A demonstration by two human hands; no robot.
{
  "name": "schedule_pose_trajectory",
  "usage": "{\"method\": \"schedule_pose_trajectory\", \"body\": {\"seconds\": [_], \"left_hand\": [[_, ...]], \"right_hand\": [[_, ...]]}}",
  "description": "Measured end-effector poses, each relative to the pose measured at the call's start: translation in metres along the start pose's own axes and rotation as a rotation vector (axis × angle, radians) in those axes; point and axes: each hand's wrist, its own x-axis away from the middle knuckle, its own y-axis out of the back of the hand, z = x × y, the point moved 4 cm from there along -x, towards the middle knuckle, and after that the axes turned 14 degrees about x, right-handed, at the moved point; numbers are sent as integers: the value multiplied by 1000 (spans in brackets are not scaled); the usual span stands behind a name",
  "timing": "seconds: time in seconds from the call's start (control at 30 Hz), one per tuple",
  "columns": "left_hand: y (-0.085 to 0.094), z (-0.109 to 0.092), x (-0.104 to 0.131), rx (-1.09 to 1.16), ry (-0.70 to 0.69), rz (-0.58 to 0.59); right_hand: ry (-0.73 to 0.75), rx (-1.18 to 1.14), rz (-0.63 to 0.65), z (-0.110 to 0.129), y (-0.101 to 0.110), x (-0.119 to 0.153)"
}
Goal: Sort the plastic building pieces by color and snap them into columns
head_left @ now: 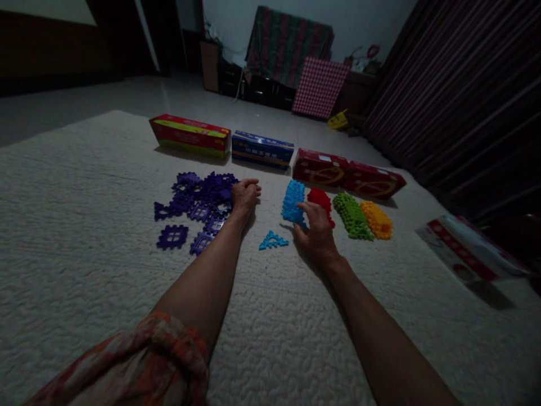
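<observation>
My left hand [245,195] rests at the right edge of a loose heap of purple interlocking plastic building pieces [198,194], its fingers loosely bent, with nothing visible in them. My right hand [316,232] is open, thumb and fingers apart, beside the near end of a row of blue interlocking pieces [292,200]. Behind that hand, a red group of pieces [320,197] is partly hidden. A single blue triangular piece [273,241] lies flat between my hands. Green pieces [351,216] and yellow pieces [377,220] form rows to the right.
A red and yellow-green box [192,137], a blue box [262,150] and two dark red boxes [321,167] line the far side of the cream quilted mat [274,338]. Another red and white box [469,248] stands at the right. Dark curtains [460,84] hang beyond.
</observation>
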Motion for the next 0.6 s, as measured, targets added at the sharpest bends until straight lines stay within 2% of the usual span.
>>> {"method": "schedule_pose_trajectory", "body": {"seconds": [0.33, 0.6], "left_hand": [[-1, -3, 3, -11, 9, -8], [0, 6, -3, 0, 1, 8]], "right_hand": [[86, 72, 74, -1, -8, 0], [89, 82, 58, -2, -8, -1]]}}
